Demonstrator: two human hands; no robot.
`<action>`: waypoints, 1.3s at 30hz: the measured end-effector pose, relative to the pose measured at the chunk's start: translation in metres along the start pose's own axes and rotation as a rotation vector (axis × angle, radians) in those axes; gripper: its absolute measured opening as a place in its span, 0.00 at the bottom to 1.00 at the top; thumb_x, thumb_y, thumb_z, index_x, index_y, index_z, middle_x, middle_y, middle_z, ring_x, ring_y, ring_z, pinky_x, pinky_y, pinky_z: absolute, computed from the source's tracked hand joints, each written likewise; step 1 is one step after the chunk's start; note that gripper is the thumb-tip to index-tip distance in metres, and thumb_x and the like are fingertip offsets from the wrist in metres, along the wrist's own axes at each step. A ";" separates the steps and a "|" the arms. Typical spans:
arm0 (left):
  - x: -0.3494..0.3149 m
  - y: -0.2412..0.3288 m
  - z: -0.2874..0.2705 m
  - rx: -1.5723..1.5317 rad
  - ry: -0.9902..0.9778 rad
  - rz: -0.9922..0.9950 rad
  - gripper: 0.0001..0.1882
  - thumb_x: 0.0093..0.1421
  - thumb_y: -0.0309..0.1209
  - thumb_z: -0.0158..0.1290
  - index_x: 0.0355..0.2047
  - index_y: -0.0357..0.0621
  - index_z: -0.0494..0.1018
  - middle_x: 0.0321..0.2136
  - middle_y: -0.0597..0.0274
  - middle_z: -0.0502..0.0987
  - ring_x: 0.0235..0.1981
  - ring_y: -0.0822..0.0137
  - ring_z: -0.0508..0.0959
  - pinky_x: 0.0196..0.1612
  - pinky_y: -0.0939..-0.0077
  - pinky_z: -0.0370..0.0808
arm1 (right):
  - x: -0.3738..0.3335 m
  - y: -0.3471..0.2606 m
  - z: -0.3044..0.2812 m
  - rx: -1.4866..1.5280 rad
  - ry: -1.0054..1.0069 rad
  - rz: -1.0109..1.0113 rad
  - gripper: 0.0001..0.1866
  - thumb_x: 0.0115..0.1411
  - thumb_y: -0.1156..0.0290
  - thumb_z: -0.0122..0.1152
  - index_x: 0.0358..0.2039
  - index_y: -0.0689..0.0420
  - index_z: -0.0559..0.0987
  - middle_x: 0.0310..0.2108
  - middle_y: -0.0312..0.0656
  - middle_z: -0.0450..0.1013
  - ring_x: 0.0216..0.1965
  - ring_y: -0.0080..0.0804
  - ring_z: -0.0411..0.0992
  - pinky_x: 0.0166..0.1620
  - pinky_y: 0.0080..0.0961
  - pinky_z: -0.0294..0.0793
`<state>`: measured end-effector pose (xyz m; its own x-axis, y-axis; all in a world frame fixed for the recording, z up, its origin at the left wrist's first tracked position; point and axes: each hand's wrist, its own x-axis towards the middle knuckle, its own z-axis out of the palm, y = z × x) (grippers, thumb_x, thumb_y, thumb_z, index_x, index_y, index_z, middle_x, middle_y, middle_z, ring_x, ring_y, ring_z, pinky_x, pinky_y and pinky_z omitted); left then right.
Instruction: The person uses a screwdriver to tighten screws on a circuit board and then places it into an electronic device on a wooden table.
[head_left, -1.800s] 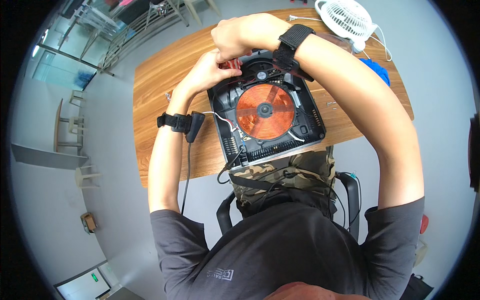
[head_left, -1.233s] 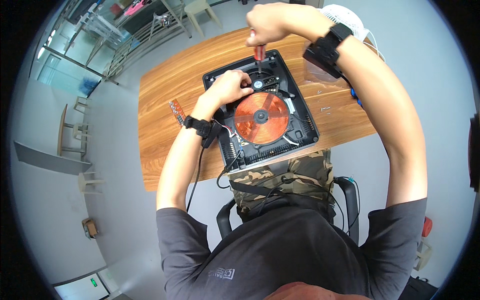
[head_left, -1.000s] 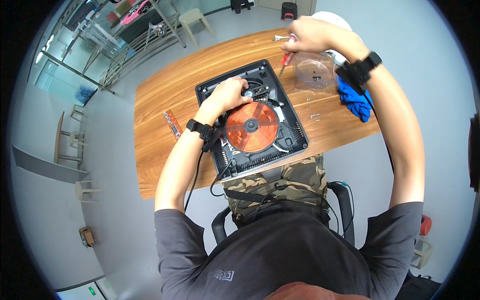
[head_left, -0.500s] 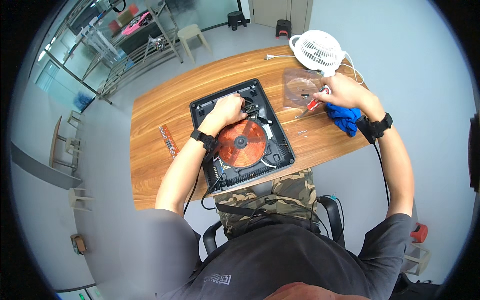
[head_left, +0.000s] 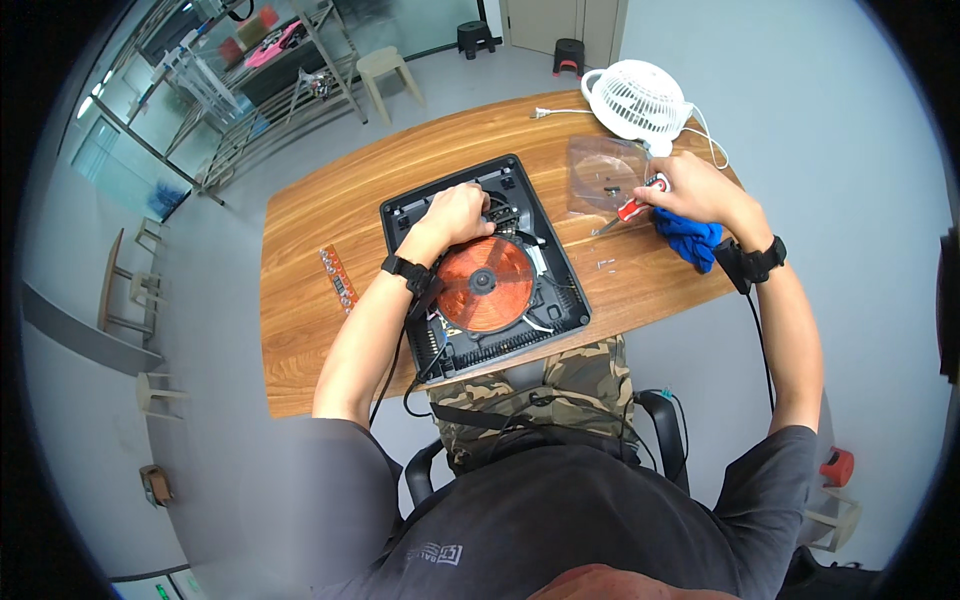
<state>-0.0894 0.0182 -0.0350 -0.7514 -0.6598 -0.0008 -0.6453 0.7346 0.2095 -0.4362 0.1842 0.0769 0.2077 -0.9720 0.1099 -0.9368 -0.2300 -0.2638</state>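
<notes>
On the table lies an opened induction cooker (head_left: 562, 290), its black housing exposing a round copper coil (head_left: 485, 283) and a circuit board (head_left: 510, 218). My left hand (head_left: 460, 213) reaches into its far part, fingers curled down beside the board; whatever they grip is hidden. To the right, my right hand (head_left: 692, 188) is closed around a red-and-white screwdriver (head_left: 632, 209), whose shaft slants down to the left over the tabletop. Several small screws (head_left: 604, 265) are scattered below its tip. A clear plastic bag (head_left: 600, 165) with small dark parts lies beyond the screwdriver.
A blue cloth (head_left: 688, 238) sits beneath my right wrist. At the far right of the wooden table (head_left: 330, 205) stands a white fan (head_left: 640, 103) with its cord and plug. An orange circuit strip (head_left: 338, 278) lies left of the cooker. Stools and a metal rack stand beyond.
My right hand and the screwdriver have shifted very slightly toward me. My left hand keeps its place in the cooker.
</notes>
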 end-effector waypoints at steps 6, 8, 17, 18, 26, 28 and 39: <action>-0.002 -0.010 0.000 -0.095 0.039 0.011 0.15 0.54 0.38 0.66 0.36 0.41 0.83 0.41 0.48 0.82 0.45 0.47 0.81 0.48 0.55 0.79 | -0.017 0.004 0.005 -0.002 0.048 0.145 0.26 0.63 0.48 0.64 0.34 0.65 0.80 0.29 0.61 0.78 0.33 0.60 0.78 0.37 0.47 0.77; -0.007 -0.013 -0.004 -0.155 0.069 0.026 0.13 0.56 0.37 0.65 0.37 0.41 0.82 0.40 0.48 0.82 0.45 0.47 0.81 0.48 0.56 0.79 | -0.027 0.011 0.012 0.053 0.078 0.215 0.23 0.64 0.52 0.65 0.36 0.65 0.81 0.27 0.58 0.78 0.31 0.55 0.79 0.36 0.43 0.77; -0.011 -0.019 -0.007 -0.113 0.079 0.022 0.09 0.57 0.34 0.62 0.33 0.42 0.83 0.32 0.51 0.83 0.38 0.48 0.83 0.42 0.57 0.79 | -0.086 0.028 0.061 0.097 0.371 0.275 0.19 0.61 0.58 0.71 0.41 0.62 0.84 0.29 0.56 0.80 0.30 0.50 0.81 0.34 0.39 0.79; -0.012 -0.018 -0.007 -0.118 0.082 0.024 0.09 0.57 0.34 0.62 0.32 0.41 0.83 0.32 0.51 0.83 0.37 0.48 0.83 0.42 0.57 0.79 | -0.090 0.023 0.064 0.098 0.381 0.276 0.18 0.61 0.59 0.71 0.41 0.62 0.83 0.29 0.56 0.80 0.31 0.50 0.81 0.34 0.39 0.79; -0.005 0.004 -0.010 -0.151 0.053 0.018 0.11 0.60 0.35 0.61 0.33 0.39 0.82 0.31 0.51 0.83 0.37 0.49 0.82 0.41 0.57 0.79 | -0.118 0.019 0.082 0.103 0.409 0.281 0.17 0.60 0.61 0.72 0.41 0.61 0.83 0.30 0.54 0.80 0.31 0.52 0.80 0.34 0.38 0.79; -0.005 0.006 -0.010 -0.140 0.070 0.051 0.11 0.60 0.35 0.61 0.34 0.39 0.82 0.31 0.51 0.83 0.37 0.49 0.83 0.42 0.57 0.79 | -0.114 0.020 0.082 0.103 0.400 0.266 0.17 0.60 0.61 0.72 0.41 0.61 0.82 0.30 0.55 0.80 0.31 0.52 0.80 0.34 0.39 0.79; -0.035 0.001 -0.025 -0.160 0.040 0.015 0.10 0.62 0.35 0.59 0.35 0.41 0.83 0.32 0.49 0.83 0.37 0.48 0.83 0.41 0.56 0.79 | -0.074 0.001 0.044 0.003 0.310 0.077 0.17 0.60 0.61 0.72 0.39 0.62 0.82 0.28 0.54 0.79 0.30 0.53 0.79 0.34 0.40 0.78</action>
<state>-0.0604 0.0383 -0.0098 -0.7528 -0.6569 0.0417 -0.6014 0.7121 0.3622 -0.4403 0.2538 0.0261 0.0402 -0.9255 0.3766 -0.9456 -0.1571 -0.2850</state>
